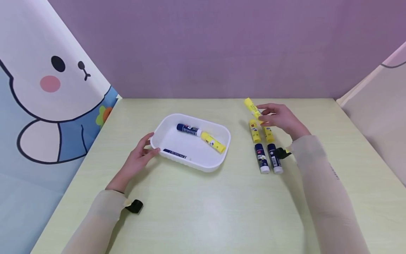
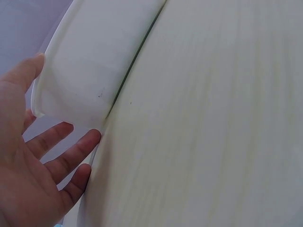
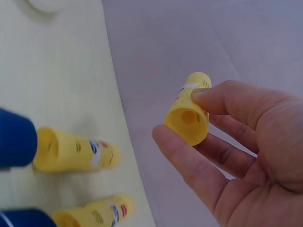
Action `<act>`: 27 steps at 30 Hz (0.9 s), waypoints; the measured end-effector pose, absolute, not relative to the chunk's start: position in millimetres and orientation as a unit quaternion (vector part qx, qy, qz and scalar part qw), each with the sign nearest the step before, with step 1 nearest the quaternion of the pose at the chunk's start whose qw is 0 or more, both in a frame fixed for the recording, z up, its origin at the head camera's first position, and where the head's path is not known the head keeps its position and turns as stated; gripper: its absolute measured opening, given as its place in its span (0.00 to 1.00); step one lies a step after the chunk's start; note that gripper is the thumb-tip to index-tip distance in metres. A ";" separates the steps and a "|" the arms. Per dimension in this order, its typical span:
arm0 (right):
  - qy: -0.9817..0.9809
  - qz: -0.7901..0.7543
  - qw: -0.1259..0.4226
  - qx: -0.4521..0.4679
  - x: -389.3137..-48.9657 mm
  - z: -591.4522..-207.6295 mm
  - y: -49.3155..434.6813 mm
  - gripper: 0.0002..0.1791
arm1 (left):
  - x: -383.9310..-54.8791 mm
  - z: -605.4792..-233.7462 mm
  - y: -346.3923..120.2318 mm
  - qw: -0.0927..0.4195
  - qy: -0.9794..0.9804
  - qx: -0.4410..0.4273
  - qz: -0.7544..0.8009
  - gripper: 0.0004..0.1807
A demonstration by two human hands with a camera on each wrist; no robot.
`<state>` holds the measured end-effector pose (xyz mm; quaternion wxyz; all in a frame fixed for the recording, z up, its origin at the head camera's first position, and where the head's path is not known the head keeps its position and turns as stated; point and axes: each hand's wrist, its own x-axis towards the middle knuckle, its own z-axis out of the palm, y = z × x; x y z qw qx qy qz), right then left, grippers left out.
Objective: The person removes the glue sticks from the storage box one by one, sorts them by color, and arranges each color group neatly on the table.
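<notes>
My right hand (image 1: pixel 282 118) pinches a yellow glue stick (image 1: pixel 251 106) between thumb and fingertips, raised and tilted above the far right part of the table. In the right wrist view the hollow end of this glue stick (image 3: pixel 187 124) faces the camera. At the left end of a white plastic tray (image 1: pixel 203 165), my left hand (image 1: pixel 137 157) holds the corner, thumb on the rim and fingers along the wall. Inside lie a navy glue stick (image 1: pixel 189 129), a yellow glue stick (image 1: pixel 213 142) end to end with it, and another navy one (image 1: pixel 174 153) partly hidden by the near wall.
Below my right hand, two yellow glue sticks (image 1: pixel 254 131) lie side by side. Nearer me are two navy glue sticks (image 1: pixel 261 158) with white ends. The pale table (image 1: pixel 222 211) meets a purple backdrop (image 1: pixel 222 49) at its far edge.
</notes>
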<state>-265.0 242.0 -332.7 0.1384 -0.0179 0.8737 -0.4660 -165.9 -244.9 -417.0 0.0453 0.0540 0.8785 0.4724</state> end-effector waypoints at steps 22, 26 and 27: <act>0.885 -0.448 0.129 0.008 -253.5 -351.2 292.8 0.33 | -167.2 -416.9 -244.3 0.041 0.877 0.056 0.475 0.38; 0.885 -0.446 0.134 0.014 -252.6 -354.4 300.2 0.34 | -166.8 -416.6 -244.8 0.042 0.877 0.055 0.475 0.38; 0.884 -0.446 0.135 0.016 -252.1 -355.0 301.8 0.35 | -166.8 -416.7 -244.8 0.043 0.877 0.055 0.476 0.38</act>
